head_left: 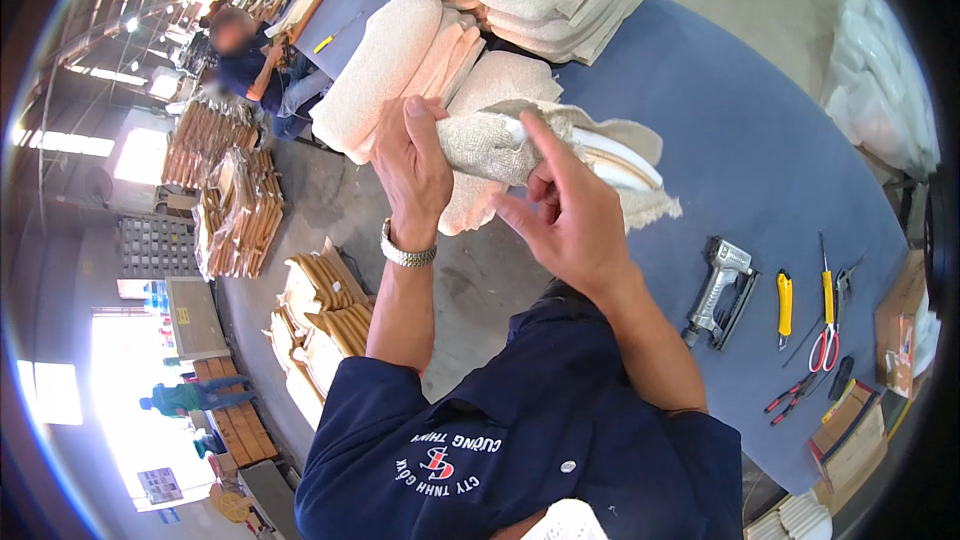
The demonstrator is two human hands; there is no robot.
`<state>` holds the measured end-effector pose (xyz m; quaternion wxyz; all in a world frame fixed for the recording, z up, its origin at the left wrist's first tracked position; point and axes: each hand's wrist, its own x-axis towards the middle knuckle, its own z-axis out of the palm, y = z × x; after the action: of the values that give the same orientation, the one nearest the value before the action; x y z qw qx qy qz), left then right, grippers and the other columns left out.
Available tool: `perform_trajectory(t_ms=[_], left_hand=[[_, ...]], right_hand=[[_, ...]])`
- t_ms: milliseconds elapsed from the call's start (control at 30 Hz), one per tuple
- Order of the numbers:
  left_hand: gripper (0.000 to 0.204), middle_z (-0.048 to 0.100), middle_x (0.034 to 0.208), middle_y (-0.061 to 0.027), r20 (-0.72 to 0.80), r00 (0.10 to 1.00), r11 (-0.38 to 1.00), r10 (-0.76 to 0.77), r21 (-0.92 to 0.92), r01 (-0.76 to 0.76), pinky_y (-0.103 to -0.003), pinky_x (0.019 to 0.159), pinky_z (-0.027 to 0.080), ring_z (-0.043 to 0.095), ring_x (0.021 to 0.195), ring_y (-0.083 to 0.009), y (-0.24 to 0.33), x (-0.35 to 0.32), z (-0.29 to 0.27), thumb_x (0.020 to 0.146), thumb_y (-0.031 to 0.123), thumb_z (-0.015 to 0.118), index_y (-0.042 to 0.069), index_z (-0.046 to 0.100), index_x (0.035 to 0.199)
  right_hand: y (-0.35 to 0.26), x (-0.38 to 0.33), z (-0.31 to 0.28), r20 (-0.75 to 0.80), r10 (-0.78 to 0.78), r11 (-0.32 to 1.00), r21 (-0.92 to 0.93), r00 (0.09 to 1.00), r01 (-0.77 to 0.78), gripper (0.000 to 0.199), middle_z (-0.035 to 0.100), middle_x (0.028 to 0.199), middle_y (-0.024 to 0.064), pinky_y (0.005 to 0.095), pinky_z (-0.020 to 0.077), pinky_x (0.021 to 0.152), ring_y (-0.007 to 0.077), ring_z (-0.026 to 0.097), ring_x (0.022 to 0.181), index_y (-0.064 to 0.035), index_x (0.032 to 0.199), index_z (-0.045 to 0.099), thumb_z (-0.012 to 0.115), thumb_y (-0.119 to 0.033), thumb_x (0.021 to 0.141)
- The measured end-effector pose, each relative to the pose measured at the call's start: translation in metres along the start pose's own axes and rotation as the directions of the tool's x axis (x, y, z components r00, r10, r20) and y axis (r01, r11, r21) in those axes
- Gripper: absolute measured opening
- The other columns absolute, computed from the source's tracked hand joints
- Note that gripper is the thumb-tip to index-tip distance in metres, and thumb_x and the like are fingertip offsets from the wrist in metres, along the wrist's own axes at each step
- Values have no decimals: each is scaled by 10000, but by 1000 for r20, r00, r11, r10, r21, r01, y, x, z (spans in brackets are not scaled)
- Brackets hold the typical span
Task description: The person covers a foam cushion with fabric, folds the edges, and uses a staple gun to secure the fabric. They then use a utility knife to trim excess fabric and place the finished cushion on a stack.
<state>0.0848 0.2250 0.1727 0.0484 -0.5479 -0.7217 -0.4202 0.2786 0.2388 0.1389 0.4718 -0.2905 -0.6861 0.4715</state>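
A curved, padded piece covered in beige woven fabric (488, 148) is held up above the near edge of the blue table. White padding and a pale wooden-looking strip (622, 168) show at its open right end, where the fabric edge is frayed. My left hand (412, 165), with a metal-band watch at the wrist, grips the left end, its fingers partly behind the piece. My right hand (580, 225) straddles the piece's middle. Its index finger lies on the fabric near the upper edge, the thumb is at the lower side, and the other fingers are curled.
Stacks of beige fabric-covered pads (385, 65) lie behind the piece. On the blue table (700, 140) at right are a staple gun (722, 290), yellow cutter (784, 308), red-handled scissors (825, 345) and pliers (790, 398). A co-worker (255, 65) sits at far left, near stacked wooden parts (235, 210).
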Motion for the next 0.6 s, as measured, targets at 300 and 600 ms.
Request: perform_trajectory(t_ms=[300,600], left_hand=[[723,748,952,-168,114,977,983,179,-64,-173,-389,923,506,715,929,-347,-8,-35,-20,1099,576,304,0,737,1044],[806,750,1114,-181,197,979,992,-50,-104,71,-387,936,534,718,1083,-312,-47,-44,-45,1026,716,356,32,698,1280]], right_hand=[[17,28,1,-57,-287,957,-60,956,284,98,567,654,7,264,378,522,60,478,584,-27,1035,702,702,-101,971],[78,3,-29,-73,18,995,97,997,-11,227,654,919,85,330,499,710,187,638,835,-15,983,679,779,-197,892]])
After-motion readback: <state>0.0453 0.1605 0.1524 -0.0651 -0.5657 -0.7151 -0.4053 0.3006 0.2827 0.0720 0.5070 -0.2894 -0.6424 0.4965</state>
